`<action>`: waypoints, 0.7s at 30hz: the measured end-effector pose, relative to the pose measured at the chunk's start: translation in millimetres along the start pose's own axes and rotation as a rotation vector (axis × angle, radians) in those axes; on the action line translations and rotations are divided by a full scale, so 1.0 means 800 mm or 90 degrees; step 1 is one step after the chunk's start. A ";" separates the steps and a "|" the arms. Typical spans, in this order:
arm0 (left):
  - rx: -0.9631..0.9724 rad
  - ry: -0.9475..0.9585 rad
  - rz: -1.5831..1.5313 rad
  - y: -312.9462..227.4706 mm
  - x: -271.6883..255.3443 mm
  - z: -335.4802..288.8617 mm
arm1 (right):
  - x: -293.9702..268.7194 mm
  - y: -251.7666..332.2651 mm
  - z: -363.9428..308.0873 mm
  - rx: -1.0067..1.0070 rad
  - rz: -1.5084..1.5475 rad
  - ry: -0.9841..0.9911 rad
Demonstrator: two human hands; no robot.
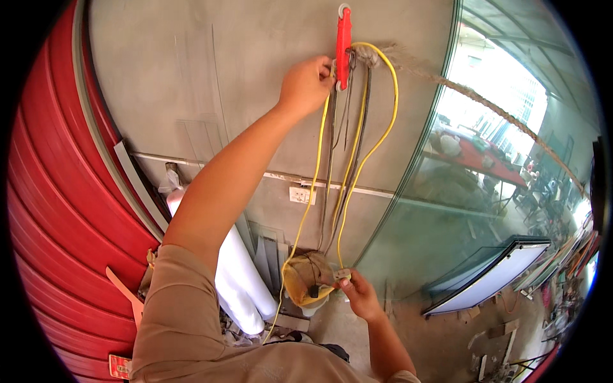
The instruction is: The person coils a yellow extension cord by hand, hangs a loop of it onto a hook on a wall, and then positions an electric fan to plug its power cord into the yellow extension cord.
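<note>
My left hand (309,83) is raised high against the wall, its fingers closed round the upper end of a yellow cord (317,156). It is right beside a red bar (343,46) with a white round piece at each end, which hangs upright. Down low, my right hand (361,295) pinches a small pale block (343,274), where another run of yellow cord (393,96) ends after looping over from near the bar. Dark cables (362,137) hang between the two yellow runs. Beside the block stands a dusty yellowish bucket (295,281) with dark items in it.
A thick rope (491,113) stretches from the wall to the right, across a large glass sheet (421,210). White wrapped rolls (239,281) lean at the left, near red corrugated panels (70,210). A wall socket (302,195) sits behind the cords. A framed panel (488,274) leans at the right.
</note>
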State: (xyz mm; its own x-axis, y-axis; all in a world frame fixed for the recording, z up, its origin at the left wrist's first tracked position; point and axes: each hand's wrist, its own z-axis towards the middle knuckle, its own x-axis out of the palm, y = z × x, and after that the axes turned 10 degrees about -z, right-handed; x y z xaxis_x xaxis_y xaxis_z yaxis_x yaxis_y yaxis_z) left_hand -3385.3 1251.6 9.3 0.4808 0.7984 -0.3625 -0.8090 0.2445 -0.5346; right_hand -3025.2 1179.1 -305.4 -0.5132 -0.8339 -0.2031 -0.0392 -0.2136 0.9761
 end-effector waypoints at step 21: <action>-0.081 -0.169 0.065 0.087 -0.076 -0.169 | 0.094 -0.071 0.229 0.146 -0.223 -0.153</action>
State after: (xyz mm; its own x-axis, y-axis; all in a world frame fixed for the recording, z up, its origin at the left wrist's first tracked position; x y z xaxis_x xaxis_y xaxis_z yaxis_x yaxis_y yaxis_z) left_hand -3424.7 1145.7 -109.1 0.2803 0.9351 -0.2169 -0.7919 0.0975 -0.6028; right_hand -3218.4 1221.5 -361.9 -0.6181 -0.5850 -0.5250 -0.4185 -0.3205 0.8498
